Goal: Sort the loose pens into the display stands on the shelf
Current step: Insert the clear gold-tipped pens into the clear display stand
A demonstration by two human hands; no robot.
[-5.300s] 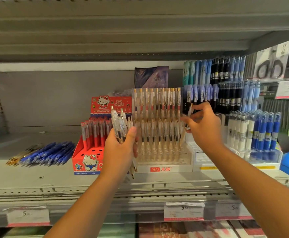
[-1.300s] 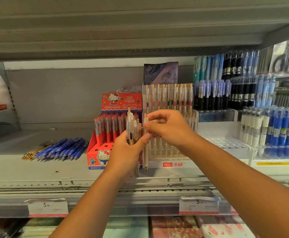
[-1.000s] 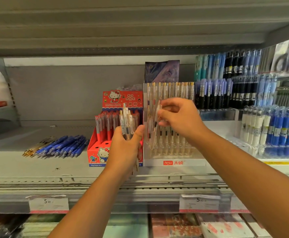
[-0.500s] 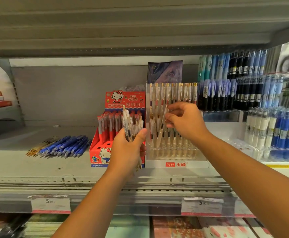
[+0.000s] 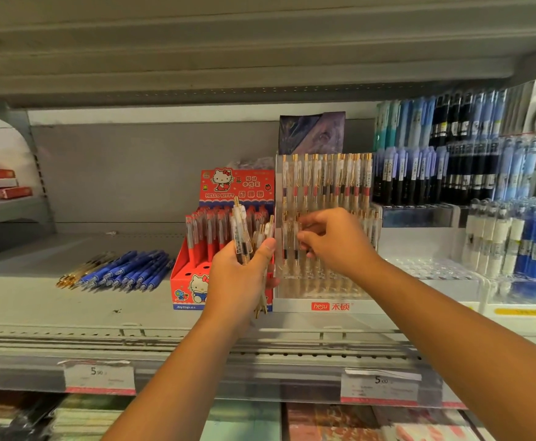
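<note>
Loose blue pens (image 5: 120,270) lie in a heap on the shelf (image 5: 21,297) at the left, well apart from the work. In front of the red pen box (image 5: 183,281), the left hand (image 5: 238,281) grips a bundle of clear pens (image 5: 242,237), fingers curled round it, tips down. At the clear display stand (image 5: 295,305), the right hand (image 5: 336,243) pinches one clear pen (image 5: 292,249) upright by the front left holes. The pen should probably go straight down, tip first, into a free hole, without knocking its neighbours. The stand looks light, so a sideways push could shift it. The bundle wants a firm hold lest a pen slip out.
</note>
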